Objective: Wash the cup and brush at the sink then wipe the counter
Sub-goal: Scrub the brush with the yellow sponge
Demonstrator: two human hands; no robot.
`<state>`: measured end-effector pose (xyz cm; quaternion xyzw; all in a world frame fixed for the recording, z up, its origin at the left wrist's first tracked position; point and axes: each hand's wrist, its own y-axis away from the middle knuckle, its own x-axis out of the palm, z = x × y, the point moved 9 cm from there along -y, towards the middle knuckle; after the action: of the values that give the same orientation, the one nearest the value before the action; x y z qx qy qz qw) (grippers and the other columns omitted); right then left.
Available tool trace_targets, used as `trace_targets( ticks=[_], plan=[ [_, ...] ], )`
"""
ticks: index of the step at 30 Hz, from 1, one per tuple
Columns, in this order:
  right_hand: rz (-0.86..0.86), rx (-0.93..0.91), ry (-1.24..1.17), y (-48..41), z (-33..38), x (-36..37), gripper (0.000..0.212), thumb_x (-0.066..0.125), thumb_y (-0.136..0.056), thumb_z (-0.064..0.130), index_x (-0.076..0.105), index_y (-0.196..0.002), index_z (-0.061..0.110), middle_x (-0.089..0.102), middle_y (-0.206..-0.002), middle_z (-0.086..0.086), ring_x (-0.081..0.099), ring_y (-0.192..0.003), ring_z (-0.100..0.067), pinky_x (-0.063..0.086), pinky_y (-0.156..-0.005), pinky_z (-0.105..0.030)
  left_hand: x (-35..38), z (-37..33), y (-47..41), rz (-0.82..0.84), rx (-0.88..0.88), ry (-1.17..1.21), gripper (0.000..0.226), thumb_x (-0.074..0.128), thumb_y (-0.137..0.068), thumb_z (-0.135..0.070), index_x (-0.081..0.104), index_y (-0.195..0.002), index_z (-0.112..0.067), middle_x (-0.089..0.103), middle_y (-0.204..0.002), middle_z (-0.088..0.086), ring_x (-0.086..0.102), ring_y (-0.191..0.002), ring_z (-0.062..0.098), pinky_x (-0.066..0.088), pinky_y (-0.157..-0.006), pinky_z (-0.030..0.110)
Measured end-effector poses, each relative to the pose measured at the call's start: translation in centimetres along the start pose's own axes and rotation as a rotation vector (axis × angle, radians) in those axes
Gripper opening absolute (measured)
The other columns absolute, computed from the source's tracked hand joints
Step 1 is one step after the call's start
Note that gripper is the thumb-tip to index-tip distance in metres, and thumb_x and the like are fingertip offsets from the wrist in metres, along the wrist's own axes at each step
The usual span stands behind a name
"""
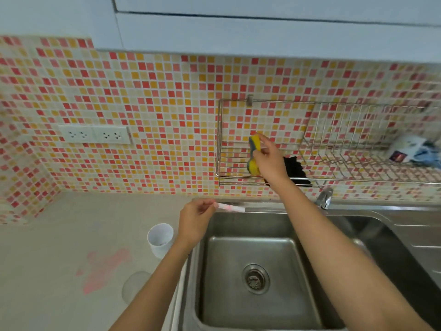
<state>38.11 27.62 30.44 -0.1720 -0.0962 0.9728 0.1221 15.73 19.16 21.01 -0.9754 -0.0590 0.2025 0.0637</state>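
My left hand (194,222) pinches a thin pink-and-white brush (230,207) that points right along the back rim of the steel sink (253,266). Up at the wall-mounted wire rack (238,161), my right hand (268,156) grips a yellow sponge with a blue layer (253,151). A white cup (160,239) stands upright on the beige counter (59,235), just left of the sink and of my left wrist. A pink smear (103,267) stains the counter in front of the cup.
A black cloth (296,169) hangs in the rack behind my right wrist. The tap (324,198) sits at the sink's back edge. A second basin (393,254) lies to the right. A packet and blue items (412,149) rest in the rack's right end. Wall sockets (95,134) are at left.
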Motion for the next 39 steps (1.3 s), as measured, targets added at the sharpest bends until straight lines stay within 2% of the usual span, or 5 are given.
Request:
trace_targets(
  ticks=[6, 9, 23, 31, 39],
  plan=[
    [0.136, -0.104, 0.151, 8.5, -3.3, -1.4, 0.054, 0.055, -0.091, 0.02, 0.044, -0.136, 0.047, 0.055, -0.105, 0.0, 0.056, -0.088, -0.012, 0.048, -0.075, -0.028, 2.0, -1.2, 0.5, -0.077, -0.019, 0.019, 0.001, 0.072, -0.085, -0.021, 0.073, -0.085, -0.021, 0.073, -0.083, -0.006, 0.067, -0.076, 0.001, 0.051, -0.073, 0.013],
    [0.145, -0.181, 0.318, 10.3, -4.3, -1.1, 0.056, 0.056, -0.091, 0.019, 0.042, -0.142, 0.037, 0.051, -0.105, 0.0, 0.05, -0.091, -0.011, 0.039, -0.078, -0.024, 4.2, -2.7, 1.0, -0.066, 0.003, 0.032, 0.001, 0.073, -0.085, -0.019, 0.074, -0.085, -0.019, 0.07, -0.076, -0.012, 0.065, -0.071, -0.004, 0.047, -0.065, 0.005],
    [0.021, -0.225, 0.476, 11.1, -7.0, -4.3, 0.046, 0.063, -0.089, 0.015, 0.056, -0.133, 0.027, 0.044, -0.115, 0.002, 0.055, -0.095, -0.013, 0.04, -0.08, -0.016, 9.0, -3.9, 1.2, -0.073, -0.059, 0.159, 0.002, 0.074, -0.083, -0.015, 0.074, -0.083, -0.017, 0.072, -0.075, -0.007, 0.068, -0.074, 0.01, 0.052, -0.071, 0.017],
    [0.037, -0.202, 0.481, 10.7, -7.7, -4.3, 0.047, 0.063, -0.089, 0.018, 0.054, -0.135, 0.025, 0.046, -0.117, -0.001, 0.057, -0.098, -0.017, 0.045, -0.079, -0.023, 9.3, -3.8, 0.8, -0.059, -0.084, 0.144, 0.003, 0.073, -0.083, -0.017, 0.075, -0.084, -0.014, 0.074, -0.079, -0.004, 0.07, -0.079, 0.012, 0.054, -0.076, 0.022],
    [-0.007, -0.442, 0.678, 10.7, -6.1, -3.0, 0.04, 0.075, -0.078, 0.018, 0.063, -0.115, 0.024, 0.056, -0.124, 0.002, 0.058, -0.095, -0.023, 0.057, -0.064, -0.037, 10.4, -4.1, 0.5, 0.023, -0.056, 0.21, 0.015, 0.07, -0.084, -0.01, 0.075, -0.076, -0.022, 0.076, -0.078, -0.004, 0.072, -0.078, 0.012, 0.056, -0.082, 0.028]
  ],
)
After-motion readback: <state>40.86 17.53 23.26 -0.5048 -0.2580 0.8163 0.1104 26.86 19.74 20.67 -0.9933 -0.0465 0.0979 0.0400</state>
